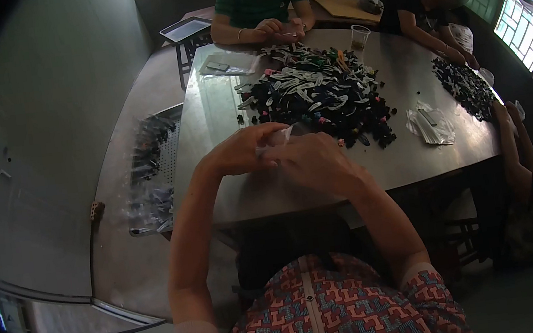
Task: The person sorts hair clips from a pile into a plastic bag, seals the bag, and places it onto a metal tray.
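My left hand is closed on a small clear plastic bag, held above the near edge of the metal table. My right hand meets it from the right, its fingers bent at the bag and blurred; whether they grip anything is hidden. Just beyond both hands lies a big heap of small black and white pieces, with a few pink, green and orange ones among them.
Plastic bags lie at the right and more bags at the far left. A clear cup stands behind the heap. A smaller heap is far right. Filled bags sit in a tray below left. Several people work around the table.
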`<state>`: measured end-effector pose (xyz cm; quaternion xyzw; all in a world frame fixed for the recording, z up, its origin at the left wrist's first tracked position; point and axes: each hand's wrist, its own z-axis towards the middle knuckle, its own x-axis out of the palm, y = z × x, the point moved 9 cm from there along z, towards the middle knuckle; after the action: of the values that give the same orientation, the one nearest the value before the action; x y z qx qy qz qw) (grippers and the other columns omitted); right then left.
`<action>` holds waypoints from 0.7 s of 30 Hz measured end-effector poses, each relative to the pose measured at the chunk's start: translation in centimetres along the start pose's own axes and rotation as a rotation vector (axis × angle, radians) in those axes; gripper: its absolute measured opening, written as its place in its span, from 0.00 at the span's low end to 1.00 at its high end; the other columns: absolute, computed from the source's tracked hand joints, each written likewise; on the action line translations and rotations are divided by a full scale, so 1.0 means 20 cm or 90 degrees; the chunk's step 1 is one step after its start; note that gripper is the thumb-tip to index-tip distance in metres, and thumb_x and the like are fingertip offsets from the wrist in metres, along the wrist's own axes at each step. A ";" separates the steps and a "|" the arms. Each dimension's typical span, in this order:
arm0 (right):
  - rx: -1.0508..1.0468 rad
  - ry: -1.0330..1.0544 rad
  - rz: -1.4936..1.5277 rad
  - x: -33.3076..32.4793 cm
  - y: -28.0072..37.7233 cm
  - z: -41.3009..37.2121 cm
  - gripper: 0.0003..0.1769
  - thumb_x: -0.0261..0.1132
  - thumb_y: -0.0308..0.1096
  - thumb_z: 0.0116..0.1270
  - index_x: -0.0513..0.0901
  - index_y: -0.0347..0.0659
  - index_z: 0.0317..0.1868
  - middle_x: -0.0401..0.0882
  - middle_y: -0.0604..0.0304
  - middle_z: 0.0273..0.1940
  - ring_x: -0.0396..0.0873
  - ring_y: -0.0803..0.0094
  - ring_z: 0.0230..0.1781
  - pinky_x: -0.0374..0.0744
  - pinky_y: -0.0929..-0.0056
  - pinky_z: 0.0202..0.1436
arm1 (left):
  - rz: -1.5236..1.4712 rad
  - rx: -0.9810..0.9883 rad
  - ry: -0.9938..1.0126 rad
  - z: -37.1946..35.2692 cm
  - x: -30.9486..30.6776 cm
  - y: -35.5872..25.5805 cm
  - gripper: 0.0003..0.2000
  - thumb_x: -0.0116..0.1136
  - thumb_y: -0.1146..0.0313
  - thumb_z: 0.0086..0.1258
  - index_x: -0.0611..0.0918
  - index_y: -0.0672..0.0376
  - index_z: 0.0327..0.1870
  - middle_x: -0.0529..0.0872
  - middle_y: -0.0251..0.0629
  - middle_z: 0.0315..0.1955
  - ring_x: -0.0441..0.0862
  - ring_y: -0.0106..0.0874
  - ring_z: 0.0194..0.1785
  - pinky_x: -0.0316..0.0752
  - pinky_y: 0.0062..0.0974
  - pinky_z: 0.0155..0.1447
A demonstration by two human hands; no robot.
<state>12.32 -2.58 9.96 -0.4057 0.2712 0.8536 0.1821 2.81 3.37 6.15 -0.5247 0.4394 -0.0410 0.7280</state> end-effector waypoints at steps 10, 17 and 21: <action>0.046 -0.072 0.006 -0.06 0.00 -0.01 0.13 0.66 0.30 0.66 0.85 0.46 0.51 0.88 0.53 0.42 0.86 0.52 0.36 0.82 0.57 0.37 | 0.031 0.127 -0.057 0.09 -0.01 0.03 0.31 0.73 0.71 0.55 0.77 0.61 0.64 0.86 0.38 0.50 0.83 0.29 0.53 0.76 0.29 0.61; 0.044 -0.153 0.006 -0.15 0.00 -0.05 0.13 0.67 0.29 0.66 0.85 0.44 0.51 0.88 0.56 0.45 0.88 0.56 0.37 0.83 0.59 0.39 | -0.008 0.048 -0.065 0.15 -0.03 0.11 0.29 0.68 0.75 0.62 0.75 0.63 0.68 0.86 0.35 0.43 0.81 0.24 0.52 0.75 0.27 0.62; 0.109 -0.185 0.111 -0.30 -0.06 -0.13 0.14 0.69 0.26 0.65 0.85 0.40 0.52 0.88 0.56 0.46 0.88 0.61 0.36 0.83 0.69 0.40 | -0.045 0.077 -0.071 0.15 -0.03 0.13 0.28 0.66 0.77 0.62 0.75 0.62 0.67 0.85 0.33 0.41 0.81 0.21 0.47 0.74 0.26 0.61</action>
<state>18.10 -3.75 12.89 -0.2364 0.3476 0.8896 0.1785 3.41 6.99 4.69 -0.4967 0.3763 -0.0639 0.7795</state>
